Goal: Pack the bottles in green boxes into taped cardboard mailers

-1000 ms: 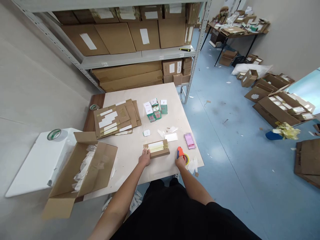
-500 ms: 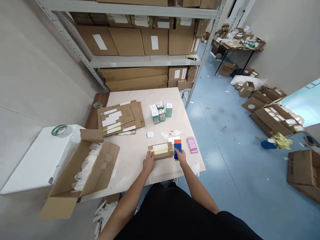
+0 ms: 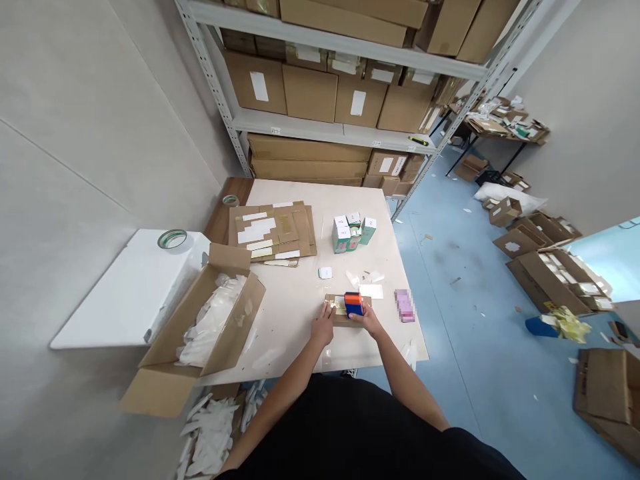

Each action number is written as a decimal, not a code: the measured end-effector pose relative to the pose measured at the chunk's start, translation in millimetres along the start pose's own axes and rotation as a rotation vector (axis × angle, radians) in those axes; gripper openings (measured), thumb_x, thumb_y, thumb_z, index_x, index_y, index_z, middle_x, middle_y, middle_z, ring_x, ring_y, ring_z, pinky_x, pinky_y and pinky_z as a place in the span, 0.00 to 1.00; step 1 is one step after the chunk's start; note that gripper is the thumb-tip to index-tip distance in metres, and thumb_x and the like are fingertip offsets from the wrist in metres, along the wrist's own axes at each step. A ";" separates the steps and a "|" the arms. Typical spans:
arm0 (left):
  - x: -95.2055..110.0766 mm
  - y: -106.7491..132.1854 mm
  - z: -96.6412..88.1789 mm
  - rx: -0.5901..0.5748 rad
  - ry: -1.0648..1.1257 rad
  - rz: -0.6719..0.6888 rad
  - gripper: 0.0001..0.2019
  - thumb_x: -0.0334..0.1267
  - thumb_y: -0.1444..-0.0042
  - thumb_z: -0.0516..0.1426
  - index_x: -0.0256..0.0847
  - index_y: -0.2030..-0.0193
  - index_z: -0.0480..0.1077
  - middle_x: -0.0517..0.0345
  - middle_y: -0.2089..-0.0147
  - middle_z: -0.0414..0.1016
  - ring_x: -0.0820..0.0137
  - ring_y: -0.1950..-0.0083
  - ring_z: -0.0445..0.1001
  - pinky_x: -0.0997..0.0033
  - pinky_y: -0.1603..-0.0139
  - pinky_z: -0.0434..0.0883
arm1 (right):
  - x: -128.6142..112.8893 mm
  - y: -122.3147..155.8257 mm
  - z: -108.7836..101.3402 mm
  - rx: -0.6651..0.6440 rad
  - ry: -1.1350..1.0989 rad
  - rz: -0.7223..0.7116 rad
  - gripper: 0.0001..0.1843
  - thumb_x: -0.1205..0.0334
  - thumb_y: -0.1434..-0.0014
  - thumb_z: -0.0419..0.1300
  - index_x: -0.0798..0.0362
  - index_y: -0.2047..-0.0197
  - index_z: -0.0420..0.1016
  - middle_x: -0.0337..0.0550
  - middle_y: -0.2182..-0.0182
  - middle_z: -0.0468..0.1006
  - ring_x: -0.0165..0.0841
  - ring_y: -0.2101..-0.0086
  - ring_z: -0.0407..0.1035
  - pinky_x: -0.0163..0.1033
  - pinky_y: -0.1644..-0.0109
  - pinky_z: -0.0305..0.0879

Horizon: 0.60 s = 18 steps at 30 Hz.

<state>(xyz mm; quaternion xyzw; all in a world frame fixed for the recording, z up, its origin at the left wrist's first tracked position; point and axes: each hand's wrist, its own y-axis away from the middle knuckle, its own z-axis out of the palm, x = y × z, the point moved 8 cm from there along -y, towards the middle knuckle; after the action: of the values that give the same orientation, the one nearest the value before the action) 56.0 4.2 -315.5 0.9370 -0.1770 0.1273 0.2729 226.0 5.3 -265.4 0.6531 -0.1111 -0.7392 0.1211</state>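
A small brown cardboard box (image 3: 343, 321), with labels and shiny clear tape on top, lies near the table's front edge. My left hand (image 3: 323, 327) rests on its left end, fingers extended and slightly apart. In my right hand (image 3: 370, 321) is a blue-and-orange block-shaped tool (image 3: 354, 305), held tilted over the middle of the box. Its underside is hidden, so I cannot tell whether it touches the box. A white paper slip (image 3: 371, 291) lies just behind the box, and a blurred pink item (image 3: 405, 305) is to the right.
Flattened cardboard (image 3: 275, 233) and several green-white small boxes (image 3: 350, 233) occupy the table's rear. At left, an open carton (image 3: 235, 320) holds white bags, beside a white surface (image 3: 115, 287) with a tape roll (image 3: 172, 239). A loaded metal shelf (image 3: 320, 130) stands behind.
My right hand has brought the blue-and-orange tool from beside the box's right end to above its middle. My left hand stays on the box's left end. The camera view has shifted.
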 end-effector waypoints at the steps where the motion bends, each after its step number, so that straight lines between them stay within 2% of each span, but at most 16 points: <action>1: 0.1 -0.5 3.0 -0.014 0.017 -0.003 0.49 0.23 0.46 0.54 0.49 0.19 0.40 0.52 0.17 0.31 0.57 0.18 0.30 0.50 0.34 0.68 | 7.3 2.8 0.5 0.003 0.003 0.004 0.34 0.48 0.58 0.79 0.50 0.48 0.78 0.47 0.55 0.85 0.47 0.52 0.78 0.54 0.41 0.70; 5: 0.2 -1.0 7.7 -0.018 0.031 0.005 0.52 0.24 0.49 0.57 0.47 0.19 0.41 0.50 0.17 0.29 0.52 0.18 0.28 0.45 0.34 0.68 | 19.7 9.4 -1.0 0.028 -0.009 -0.006 0.34 0.49 0.56 0.79 0.48 0.46 0.78 0.46 0.53 0.84 0.47 0.50 0.77 0.56 0.39 0.69; 8: -2.0 -2.6 -6.9 0.035 0.089 0.067 0.45 0.23 0.48 0.57 0.44 0.22 0.53 0.46 0.18 0.41 0.51 0.18 0.38 0.45 0.32 0.66 | 17.6 9.2 -1.9 0.032 0.009 0.001 0.33 0.49 0.56 0.79 0.48 0.47 0.78 0.46 0.53 0.84 0.47 0.50 0.77 0.56 0.39 0.68; 10: -5.4 -5.4 -27.4 0.080 0.211 0.107 0.35 0.25 0.43 0.56 0.43 0.27 0.64 0.44 0.23 0.57 0.52 0.21 0.52 0.50 0.32 0.66 | 15.8 9.1 -2.3 0.025 0.022 0.007 0.33 0.50 0.56 0.79 0.48 0.48 0.78 0.45 0.54 0.84 0.46 0.51 0.77 0.55 0.39 0.68; 12: -10.9 -8.9 -55.8 0.162 0.382 0.104 0.26 0.30 0.36 0.54 0.43 0.32 0.71 0.45 0.32 0.73 0.56 0.30 0.68 0.57 0.33 0.67 | 15.0 9.6 -2.6 0.007 0.030 0.005 0.33 0.51 0.56 0.79 0.48 0.48 0.78 0.45 0.53 0.84 0.46 0.51 0.77 0.54 0.40 0.68; 15: -9.2 -11.4 -101.3 0.328 0.568 0.114 0.20 0.38 0.32 0.52 0.44 0.38 0.76 0.48 0.40 0.79 0.59 0.36 0.74 0.59 0.33 0.67 | 16.2 11.2 -3.5 -0.030 0.063 0.006 0.32 0.53 0.58 0.79 0.49 0.50 0.78 0.45 0.55 0.84 0.45 0.52 0.76 0.53 0.40 0.68; 18: 14.4 -15.3 -120.3 0.251 0.755 0.204 0.18 0.47 0.35 0.56 0.44 0.45 0.80 0.50 0.46 0.82 0.61 0.43 0.78 0.64 0.38 0.70 | 17.9 12.9 -4.4 -0.075 0.109 0.014 0.31 0.54 0.59 0.79 0.50 0.51 0.79 0.45 0.56 0.83 0.44 0.54 0.76 0.51 0.42 0.69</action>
<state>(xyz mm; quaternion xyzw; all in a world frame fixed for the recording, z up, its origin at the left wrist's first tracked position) 58.1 79.5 -219.4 0.8282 -0.1396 0.5090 0.1883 228.7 -12.7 -278.6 0.6866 -0.0812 -0.7054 0.1565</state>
